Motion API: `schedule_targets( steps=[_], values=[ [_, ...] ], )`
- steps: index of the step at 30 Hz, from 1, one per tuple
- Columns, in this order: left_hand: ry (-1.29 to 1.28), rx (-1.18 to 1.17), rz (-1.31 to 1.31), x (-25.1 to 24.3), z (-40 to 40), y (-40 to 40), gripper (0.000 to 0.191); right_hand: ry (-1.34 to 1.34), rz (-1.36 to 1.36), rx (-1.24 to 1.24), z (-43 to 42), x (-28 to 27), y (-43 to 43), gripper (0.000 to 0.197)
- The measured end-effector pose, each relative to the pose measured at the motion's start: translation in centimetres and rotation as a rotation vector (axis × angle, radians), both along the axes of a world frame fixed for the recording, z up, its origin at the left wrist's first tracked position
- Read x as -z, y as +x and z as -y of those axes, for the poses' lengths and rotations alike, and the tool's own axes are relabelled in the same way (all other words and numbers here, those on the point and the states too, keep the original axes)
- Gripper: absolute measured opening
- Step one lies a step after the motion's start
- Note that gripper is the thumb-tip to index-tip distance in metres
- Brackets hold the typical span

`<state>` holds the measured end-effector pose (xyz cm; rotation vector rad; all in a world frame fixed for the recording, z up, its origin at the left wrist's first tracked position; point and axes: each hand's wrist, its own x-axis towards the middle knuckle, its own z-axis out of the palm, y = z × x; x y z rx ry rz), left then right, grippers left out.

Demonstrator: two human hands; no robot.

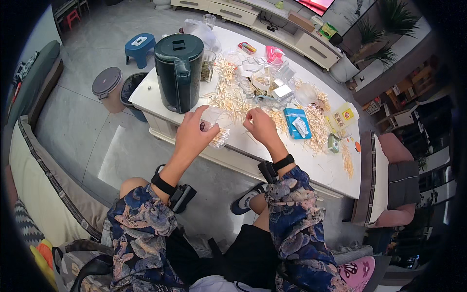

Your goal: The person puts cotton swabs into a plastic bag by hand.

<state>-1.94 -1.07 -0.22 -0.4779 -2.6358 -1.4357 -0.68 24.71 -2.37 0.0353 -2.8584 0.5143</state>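
Observation:
My left hand (pixel 193 134) grips a clear plastic box (pixel 217 146) at the near edge of the white table (pixel 237 140). Cotton swabs (pixel 222 136) fill its lower end, their white tips facing out, while a clear flap-like part (pixel 215 114) stands above. To the right, my right hand (pixel 263 126) hovers over the table with thumb and fingertips drawn together. Whether anything thin is pinched there cannot be made out. Loose cotton swabs (pixel 231 102) lie heaped just beyond both hands, and a second heap (pixel 317 126) spreads farther right.
A dark green jug (pixel 178 73) stands left of the swabs, with a glass jar (pixel 208 65) behind it. Clear plastic packaging (pixel 262 78) clutters the middle. A blue box (pixel 297 124), a small green box (pixel 333 143) and a yellowish packet (pixel 343 116) lie right. Bins (pixel 109 89) stand beside the table.

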Motion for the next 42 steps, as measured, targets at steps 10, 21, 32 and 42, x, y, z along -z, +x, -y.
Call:
schedule_targets(
  steps=[10,21,32,42],
  values=[
    [-0.020,-0.001,0.035,0.0,-0.6,0.4,0.064,-0.260,0.095,-0.214,4.1,-5.2,3.6,0.015],
    [-0.004,0.034,0.031,0.3,-1.1,0.6,0.064,-0.166,-0.042,-0.278,7.8,-2.1,1.9,0.015],
    [0.016,0.020,0.035,0.0,-0.7,0.4,0.064,-0.161,0.010,-0.233,8.6,-2.4,2.3,0.012],
    [0.025,0.036,0.018,0.0,-0.7,0.3,0.065,-0.155,-0.005,-0.221,8.7,-1.8,2.0,0.012]
  ],
)
